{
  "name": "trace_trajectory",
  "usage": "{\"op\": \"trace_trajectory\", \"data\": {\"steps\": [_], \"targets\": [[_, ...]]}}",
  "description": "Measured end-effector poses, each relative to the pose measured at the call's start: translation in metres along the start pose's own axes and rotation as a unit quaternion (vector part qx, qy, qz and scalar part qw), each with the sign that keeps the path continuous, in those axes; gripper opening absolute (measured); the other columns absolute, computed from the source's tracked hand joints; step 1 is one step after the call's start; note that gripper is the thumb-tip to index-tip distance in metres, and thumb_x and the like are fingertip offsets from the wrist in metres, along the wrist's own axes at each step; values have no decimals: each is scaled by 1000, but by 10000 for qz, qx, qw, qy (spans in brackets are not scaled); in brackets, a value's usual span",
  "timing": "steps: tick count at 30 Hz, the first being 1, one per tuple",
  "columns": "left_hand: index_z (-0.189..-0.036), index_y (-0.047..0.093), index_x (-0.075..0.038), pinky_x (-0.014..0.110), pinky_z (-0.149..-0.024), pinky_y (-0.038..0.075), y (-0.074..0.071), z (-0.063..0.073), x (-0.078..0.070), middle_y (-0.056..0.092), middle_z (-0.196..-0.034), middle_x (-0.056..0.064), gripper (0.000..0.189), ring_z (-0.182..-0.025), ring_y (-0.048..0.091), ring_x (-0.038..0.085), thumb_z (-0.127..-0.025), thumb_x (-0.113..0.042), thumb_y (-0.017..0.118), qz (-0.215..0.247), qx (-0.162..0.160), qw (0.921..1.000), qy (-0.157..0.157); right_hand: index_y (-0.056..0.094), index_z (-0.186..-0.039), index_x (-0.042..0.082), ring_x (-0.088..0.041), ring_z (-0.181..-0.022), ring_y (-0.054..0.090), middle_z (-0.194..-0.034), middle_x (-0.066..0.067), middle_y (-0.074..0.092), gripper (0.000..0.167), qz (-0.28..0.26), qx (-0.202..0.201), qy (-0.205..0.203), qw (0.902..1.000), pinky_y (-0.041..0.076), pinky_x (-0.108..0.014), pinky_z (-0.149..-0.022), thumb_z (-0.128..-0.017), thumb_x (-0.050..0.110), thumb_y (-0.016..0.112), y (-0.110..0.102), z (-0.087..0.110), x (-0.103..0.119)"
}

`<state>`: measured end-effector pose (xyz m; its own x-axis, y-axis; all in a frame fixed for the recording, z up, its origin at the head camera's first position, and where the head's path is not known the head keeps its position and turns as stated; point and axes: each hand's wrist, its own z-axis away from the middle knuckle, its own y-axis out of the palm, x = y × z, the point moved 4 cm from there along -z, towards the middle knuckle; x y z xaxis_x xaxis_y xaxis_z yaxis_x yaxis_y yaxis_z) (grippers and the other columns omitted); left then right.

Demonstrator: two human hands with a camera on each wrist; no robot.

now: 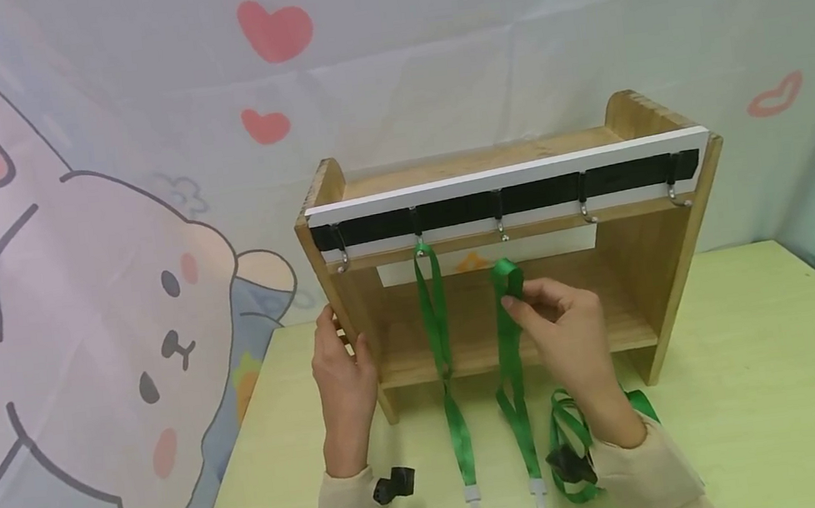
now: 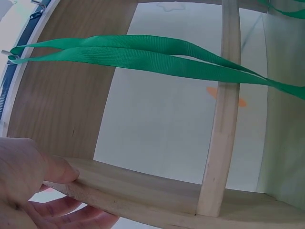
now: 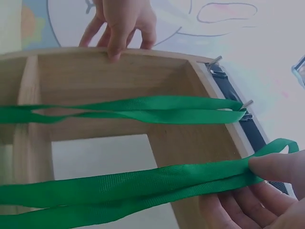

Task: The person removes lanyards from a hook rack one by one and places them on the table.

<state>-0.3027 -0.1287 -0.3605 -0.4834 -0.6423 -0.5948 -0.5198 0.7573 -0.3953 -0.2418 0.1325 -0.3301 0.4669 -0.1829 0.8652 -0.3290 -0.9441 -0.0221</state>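
My left hand (image 1: 341, 366) grips the left side panel of a wooden shelf (image 1: 528, 357), with the thumb inside and the fingers around the outer face. My right hand (image 1: 571, 332) pinches a green lanyard (image 1: 512, 359) just under its looped top, between thumb and fingers. That loop stands a little below the middle hook (image 1: 502, 231), and a white clip (image 1: 539, 493) dangles at the lower end. Another green lanyard (image 2: 157, 59) hangs by its loop from the second hook from the left, left of the held one.
A black-and-white rail (image 1: 536, 191) with several metal hooks runs along the shelf's upper front. More green lanyards (image 1: 565, 416) lie coiled on the pale yellow table (image 1: 788, 345), beneath my right wrist. Behind stands a cloth backdrop (image 1: 432, 75) with cartoon prints.
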Motion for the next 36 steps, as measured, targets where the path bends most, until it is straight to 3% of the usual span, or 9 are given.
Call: {"op": "trace_trajectory", "data": {"steps": [7, 14, 24, 32, 36], "targets": [[-135, 46, 11, 49, -64, 61, -3, -2, -2, 60, -116, 30, 49, -91, 65, 43, -90, 13, 64, -80, -92, 9999, 106, 71, -101, -13, -13, -75, 67, -84, -6, 73, 13, -620, 529, 908, 9925, 59, -29, -70, -93, -3, 68, 5, 7, -15], [-138, 45, 10, 49, -67, 61, 1, -6, -3, 59, -120, 30, 50, -96, 66, 42, -91, 12, 65, -37, 2, 10000, 48, 67, -102, -17, -12, -75, 66, -81, 1, 70, 17, -992, 983, 1247, 9823, 60, -31, -68, -93, -3, 67, 6, 10, -23], [-137, 46, 11, 50, -66, 61, 2, -2, -4, 59, -119, 30, 49, -96, 66, 45, -91, 12, 64, 1, -32, 10000, 45, 66, -102, -15, -12, -74, 64, -81, 0, 67, 18, -851, 1806, 1685, 9653, 59, -31, -69, -95, 3, 66, 10, 25, -39], [-139, 44, 10, 49, -66, 61, 1, -1, -2, 59, -120, 30, 50, -97, 65, 44, -92, 10, 64, -113, 40, 9999, -78, 68, -101, -7, -16, -81, 63, -88, 0, 68, 15, -643, 2106, 2122, 9521, 58, -31, -72, -95, 6, 68, 13, 37, -52], [-139, 44, 10, 48, -67, 61, 2, 0, -1, 58, -121, 30, 50, -98, 65, 43, -93, 10, 64, -120, 86, 9998, -112, 68, -103, -9, -16, -85, 64, -92, -1, 70, 18, -647, 2268, 2150, 9477, 59, -34, -75, -95, 7, 68, 14, 42, -58]]}}
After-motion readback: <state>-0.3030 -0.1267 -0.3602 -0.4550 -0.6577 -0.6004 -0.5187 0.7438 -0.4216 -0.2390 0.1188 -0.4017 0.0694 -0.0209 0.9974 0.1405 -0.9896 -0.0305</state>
